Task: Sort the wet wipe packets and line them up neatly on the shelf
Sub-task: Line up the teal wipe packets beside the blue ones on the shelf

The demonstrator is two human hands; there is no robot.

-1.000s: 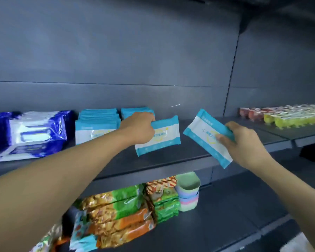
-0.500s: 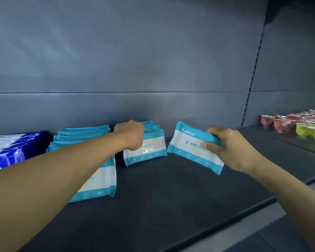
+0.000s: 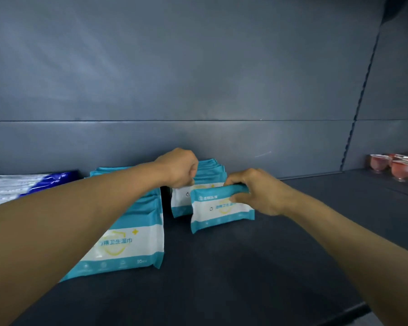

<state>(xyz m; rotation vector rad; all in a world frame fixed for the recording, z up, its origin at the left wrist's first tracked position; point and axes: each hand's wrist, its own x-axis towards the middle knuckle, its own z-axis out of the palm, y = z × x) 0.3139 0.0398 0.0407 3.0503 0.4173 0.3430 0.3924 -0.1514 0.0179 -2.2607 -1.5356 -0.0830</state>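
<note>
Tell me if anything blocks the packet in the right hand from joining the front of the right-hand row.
Nothing visible does. The right hand holds the packet upright just in front of the row, whose front packet the left hand steadies from above. The shelf around it is bare; the left row stands apart.

Dim store shelving, dark grey throughout.
Matte back panel (image 3: 198, 67) crossed by one horizontal seam; slotted upright (image 3: 358, 109) at right; dark shelf (image 3: 245, 278) below, soft light streaking upper left; red jelly cups (image 3: 396, 165) far right.
</note>
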